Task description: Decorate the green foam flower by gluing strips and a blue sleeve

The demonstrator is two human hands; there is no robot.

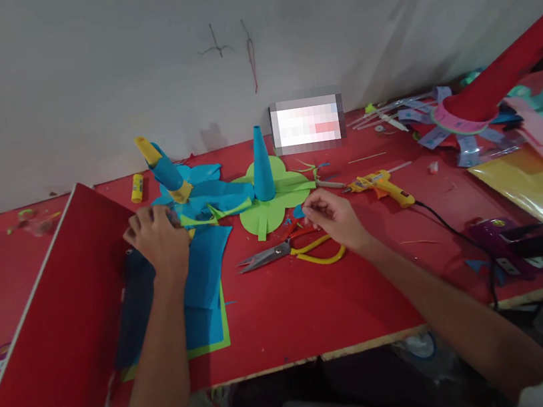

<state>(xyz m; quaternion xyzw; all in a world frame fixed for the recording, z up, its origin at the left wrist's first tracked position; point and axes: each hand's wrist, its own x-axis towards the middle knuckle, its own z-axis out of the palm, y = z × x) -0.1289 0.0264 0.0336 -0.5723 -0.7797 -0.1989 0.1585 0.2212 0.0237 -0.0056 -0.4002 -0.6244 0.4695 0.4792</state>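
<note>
My right hand [331,215] pinches a small blue paper piece [298,212] above the yellow-handled scissors [278,251]. My left hand [158,239] is over the top of blue and green paper sheets [200,274], fingers bent and partly spread; what its fingertips touch is hidden. Between the hands a blue paper cone [262,168] stands upright on a green flower-shaped paper [280,214]. Behind my left hand lie blue paper petals [230,194] with a tilted blue and yellow paper roll [164,170].
A yellow glue gun [385,187] with a black cord lies right of my right hand. A red panel [59,314] rises at the left. A glue stick [137,188] is behind, and a blurred screen [307,124] leans by the wall.
</note>
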